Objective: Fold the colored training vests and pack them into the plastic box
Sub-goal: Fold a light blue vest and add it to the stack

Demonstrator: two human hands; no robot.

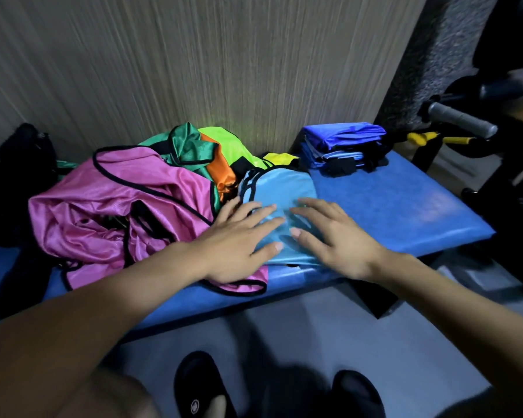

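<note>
A light blue vest (pixel 280 187) with black trim lies folded on the blue padded bench (pixel 399 206), near its front edge. My left hand (pixel 239 239) and my right hand (pixel 332 236) both press flat on it, fingers spread, side by side. A crumpled pink vest (pixel 118 200) lies just left of it, partly under my left wrist. Behind that sits a heap of green (pixel 184 146), orange (pixel 221 170) and neon yellow-green (pixel 233 146) vests. A stack of folded blue vests (pixel 341 146) rests at the back right of the bench. No plastic box is in view.
A wood-grain wall (pixel 194 70) runs close behind the bench. Dark clothing (pixel 15 164) lies at the far left. Gym equipment with a grey grip handle (pixel 462 119) and yellow parts stands to the right. My feet in black slippers (pixel 200 387) stand on the grey floor below.
</note>
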